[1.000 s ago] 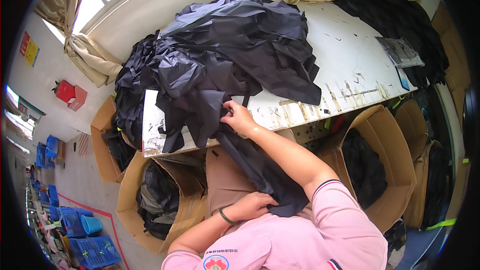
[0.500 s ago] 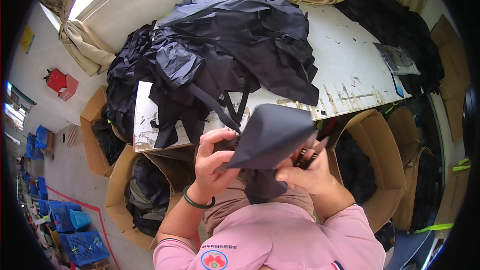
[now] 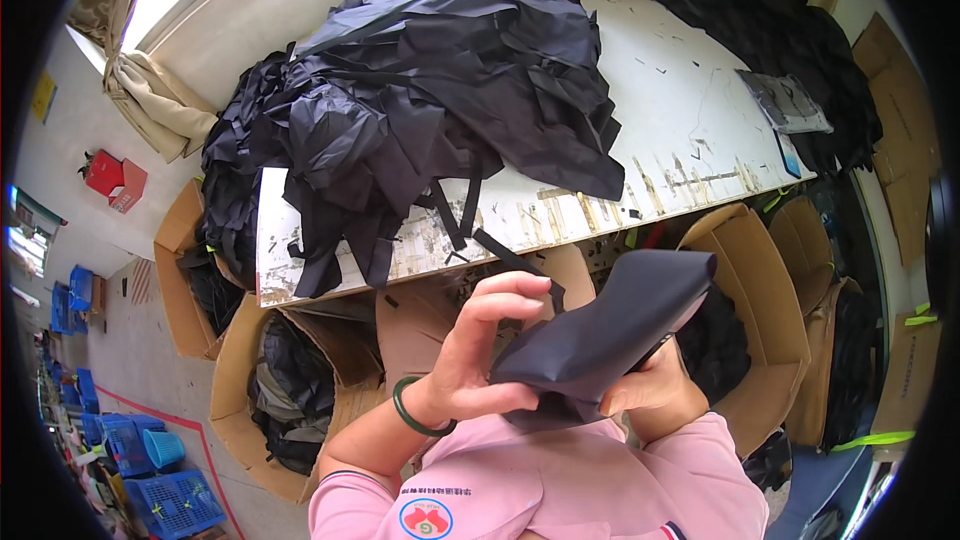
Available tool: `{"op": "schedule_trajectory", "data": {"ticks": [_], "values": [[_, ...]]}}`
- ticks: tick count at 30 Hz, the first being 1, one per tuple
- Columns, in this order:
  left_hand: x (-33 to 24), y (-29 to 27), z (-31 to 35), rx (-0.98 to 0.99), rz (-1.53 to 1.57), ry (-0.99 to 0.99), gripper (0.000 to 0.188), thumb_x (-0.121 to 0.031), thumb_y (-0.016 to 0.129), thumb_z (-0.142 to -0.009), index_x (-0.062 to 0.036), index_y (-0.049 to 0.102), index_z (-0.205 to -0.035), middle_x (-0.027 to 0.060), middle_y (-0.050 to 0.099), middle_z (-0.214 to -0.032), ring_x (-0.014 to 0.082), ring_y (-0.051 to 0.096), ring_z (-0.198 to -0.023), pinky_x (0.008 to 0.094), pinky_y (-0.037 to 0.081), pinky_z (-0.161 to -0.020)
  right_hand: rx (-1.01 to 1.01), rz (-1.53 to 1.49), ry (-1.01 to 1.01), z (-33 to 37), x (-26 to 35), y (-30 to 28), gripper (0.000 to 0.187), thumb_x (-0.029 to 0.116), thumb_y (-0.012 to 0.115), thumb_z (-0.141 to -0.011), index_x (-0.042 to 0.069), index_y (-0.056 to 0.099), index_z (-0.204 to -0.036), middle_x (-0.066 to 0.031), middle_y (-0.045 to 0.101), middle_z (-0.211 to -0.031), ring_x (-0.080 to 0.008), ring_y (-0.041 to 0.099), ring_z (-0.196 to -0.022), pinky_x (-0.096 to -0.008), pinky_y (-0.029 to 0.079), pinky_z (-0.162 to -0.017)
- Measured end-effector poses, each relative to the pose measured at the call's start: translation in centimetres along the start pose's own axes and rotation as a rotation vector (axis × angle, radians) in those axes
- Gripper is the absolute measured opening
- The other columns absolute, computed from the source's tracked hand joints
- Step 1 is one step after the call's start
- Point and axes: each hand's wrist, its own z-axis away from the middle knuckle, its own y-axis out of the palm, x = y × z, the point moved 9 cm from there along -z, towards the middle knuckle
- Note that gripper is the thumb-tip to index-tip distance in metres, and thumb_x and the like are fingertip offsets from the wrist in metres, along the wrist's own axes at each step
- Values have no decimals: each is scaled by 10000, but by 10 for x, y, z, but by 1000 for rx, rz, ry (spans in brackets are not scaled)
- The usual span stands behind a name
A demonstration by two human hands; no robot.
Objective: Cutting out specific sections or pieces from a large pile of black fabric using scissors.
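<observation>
A black fabric piece [image 3: 600, 330], smooth and folded over, is held up in front of my chest, between my hands. My left hand [image 3: 475, 345], with a dark green bangle on the wrist, has its thumb against the fabric's left end; the upper fingers are bent and raised above it. On the other side my right hand [image 3: 655, 395] grips the piece from below, most of its fingers hidden behind the cloth. The small dark cutter seen earlier in that hand is mostly covered now. A narrow black strap [image 3: 515, 258] runs down from the table edge behind my left fingers.
A large heap of black fabric pieces [image 3: 450, 70] covers the left of the white worn table [image 3: 680, 90]. More black fabric [image 3: 770, 50] lies at the far right. Open cardboard boxes [image 3: 765, 310] with dark cloth stand below the table. Blue baskets [image 3: 175, 502] are at the lower left.
The fabric piece has swung to the right and tilted, its wide end now pointing right. Both hands have moved right and slightly lower. The cutter in my right hand has gone mostly out of sight.
</observation>
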Motion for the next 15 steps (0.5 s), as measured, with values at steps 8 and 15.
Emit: {"op": "schedule_trajectory", "data": {"ticks": [8, 15], "values": [[11, -34, -2, -40, 265, -175, 119, -84, 597, -867, -5, 516, -904, 175, 650, -993, 251, 600, -1006, 394, 434, -950, -185, -171, -75, 0, 7, -25, 419, 7, 788, -703, 4, 546, -1045, -62, 618, -856, -74, 556, -745, -193, 412, -634], [19, -74, 9, -258, 262, -263, 262, -40, 642, -856, -13, 494, -1070, 90, 613, -981, 162, 603, -929, 279, 473, -855, -353, 78, -211, -12, 9, -74, 292, -20, 697, -805, 17, 563, -1062, -20, 604, -834, -77, 570, -728, -190, 448, -654]]}}
